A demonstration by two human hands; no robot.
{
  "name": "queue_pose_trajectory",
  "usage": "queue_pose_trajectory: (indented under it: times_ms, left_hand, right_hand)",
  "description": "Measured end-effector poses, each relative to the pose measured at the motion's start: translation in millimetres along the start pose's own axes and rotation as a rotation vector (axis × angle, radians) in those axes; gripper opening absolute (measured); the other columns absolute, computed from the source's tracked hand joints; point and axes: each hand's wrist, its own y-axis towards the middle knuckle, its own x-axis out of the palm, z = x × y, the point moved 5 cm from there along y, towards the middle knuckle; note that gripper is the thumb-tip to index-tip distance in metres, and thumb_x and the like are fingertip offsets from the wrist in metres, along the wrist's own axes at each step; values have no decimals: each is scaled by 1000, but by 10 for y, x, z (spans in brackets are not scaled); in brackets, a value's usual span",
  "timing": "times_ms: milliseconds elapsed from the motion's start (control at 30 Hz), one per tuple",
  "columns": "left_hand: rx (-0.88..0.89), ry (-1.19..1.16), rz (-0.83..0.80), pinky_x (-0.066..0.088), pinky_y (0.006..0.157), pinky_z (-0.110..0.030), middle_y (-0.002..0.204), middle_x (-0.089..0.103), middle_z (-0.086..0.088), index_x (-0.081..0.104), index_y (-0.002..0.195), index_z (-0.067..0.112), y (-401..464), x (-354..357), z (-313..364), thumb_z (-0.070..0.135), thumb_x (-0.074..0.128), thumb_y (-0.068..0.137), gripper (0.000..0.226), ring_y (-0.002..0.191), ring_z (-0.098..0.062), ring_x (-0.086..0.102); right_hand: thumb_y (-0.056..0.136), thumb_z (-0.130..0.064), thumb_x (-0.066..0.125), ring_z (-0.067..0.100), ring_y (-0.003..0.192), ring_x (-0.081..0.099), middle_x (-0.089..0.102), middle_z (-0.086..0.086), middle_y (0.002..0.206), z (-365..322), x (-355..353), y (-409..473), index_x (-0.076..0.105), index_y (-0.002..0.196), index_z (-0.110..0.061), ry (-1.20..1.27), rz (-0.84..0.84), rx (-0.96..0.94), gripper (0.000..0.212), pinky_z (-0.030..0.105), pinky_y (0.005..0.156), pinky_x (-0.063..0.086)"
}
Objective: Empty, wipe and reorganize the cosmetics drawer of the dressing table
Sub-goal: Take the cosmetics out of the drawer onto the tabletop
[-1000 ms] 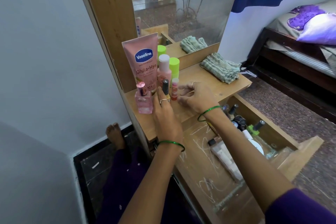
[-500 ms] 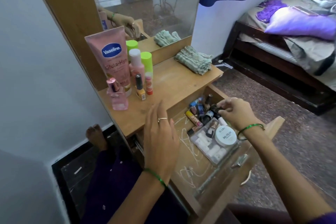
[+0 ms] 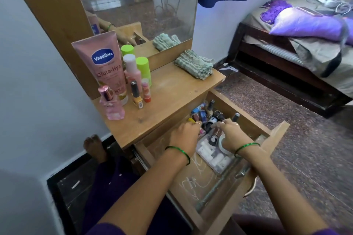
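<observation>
The dressing table's drawer (image 3: 250, 120) stands pulled out. At its far end lies a cluster of small nail polish bottles (image 3: 207, 113). A clear plastic box (image 3: 214, 157) with white tubes and a white round jar (image 3: 222, 144) sit nearer me. My left hand (image 3: 184, 136) and my right hand (image 3: 232, 136) both reach into the bottle cluster with fingers curled; what they grip is hidden. On the table top (image 3: 172, 91) stand a pink Vaseline tube (image 3: 104, 66), a pink perfume bottle (image 3: 112, 108), a yellow nail polish (image 3: 137, 97) and a red lip balm (image 3: 146, 91).
A folded green striped cloth (image 3: 194, 64) lies at the table top's right end, below the mirror (image 3: 143, 5). Two taller bottles, one white-capped (image 3: 131, 70) and one green-capped (image 3: 143, 68), stand behind the small items. A bed (image 3: 286, 57) is to the right. My foot (image 3: 93, 147) rests left of the drawer.
My left hand has left the table top's front edge and gone into the drawer beside my right hand, which stays at the bottle cluster.
</observation>
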Motion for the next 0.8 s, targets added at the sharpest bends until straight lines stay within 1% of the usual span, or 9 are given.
queue_pose_trajectory:
  times_ms: [133, 233, 333, 400, 467, 533, 600, 700, 800]
  left_hand:
    - [66, 164, -73, 47, 82, -40, 128, 49, -14, 50, 125, 11, 210, 148, 65, 0, 41, 93, 35, 116, -32, 48]
    - [137, 320, -108, 45, 90, -42, 135, 41, -19, 51, 124, 10, 327, 233, 103, 4, 40, 95, 31, 121, -33, 45]
    - [217, 426, -109, 39, 97, -45, 137, 40, -18, 49, 127, 9, 397, 279, 122, 5, 37, 96, 33, 127, -33, 39]
    - [283, 470, -88, 38, 97, -46, 136, 42, -17, 48, 127, 9, 405, 286, 114, 5, 36, 96, 33, 127, -31, 38]
    - [331, 471, -88, 38, 96, -47, 134, 44, -15, 49, 126, 8, 385, 295, 62, 4, 36, 96, 33, 126, -30, 39]
    - [329, 422, -102, 37, 98, -48, 136, 44, -12, 49, 126, 10, 361, 274, -1, 6, 38, 97, 32, 128, -28, 38]
    - [278, 278, -49, 39, 100, -46, 136, 46, -7, 50, 126, 15, 322, 198, -47, 14, 41, 98, 29, 127, -24, 39]
    - [119, -112, 138, 49, 87, -34, 124, 54, -1, 56, 116, 18, 179, -31, -122, 17, 48, 96, 22, 112, -18, 51]
    - [-5, -400, 242, 54, 79, -32, 106, 59, 4, 57, 99, 24, -95, -312, -177, 22, 54, 92, 8, 97, -12, 59]
  right_hand:
    - [76, 2, 42, 25, 119, 47, 46, 4, 128, 10, 75, -8, 50, 130, -17, 30, 35, -51, 58, 39, 102, 42]
    - [78, -13, 48, 23, 119, 49, 44, 0, 134, 13, 97, -27, 50, 131, -21, 25, 34, -67, 53, 41, 103, 42]
    - [77, -26, 54, 23, 120, 48, 41, -2, 137, 1, 121, -31, 48, 131, -23, -20, 38, -77, 55, 41, 104, 39]
    - [79, -30, 56, 23, 121, 47, 39, -3, 138, 0, 133, -24, 47, 130, -25, -41, 42, -83, 53, 42, 105, 37]
    - [81, -27, 56, 23, 120, 47, 40, -3, 136, 17, 147, -8, 50, 127, -28, -38, 44, -79, 46, 43, 105, 38]
    - [82, -21, 58, 22, 118, 48, 42, -4, 133, 36, 151, 12, 52, 123, -30, -27, 63, -82, 42, 42, 103, 40]
    - [82, -21, 60, 20, 116, 49, 44, -5, 130, 47, 151, 30, 53, 120, -31, -17, 82, -92, 40, 41, 101, 42]
    - [85, -30, 61, 20, 114, 50, 48, -4, 126, 53, 143, 58, 53, 123, -30, -8, 106, -106, 39, 40, 99, 44]
    - [87, -35, 59, 17, 109, 53, 53, -4, 120, 63, 119, 69, 52, 125, -31, 20, 129, -113, 39, 38, 95, 47]
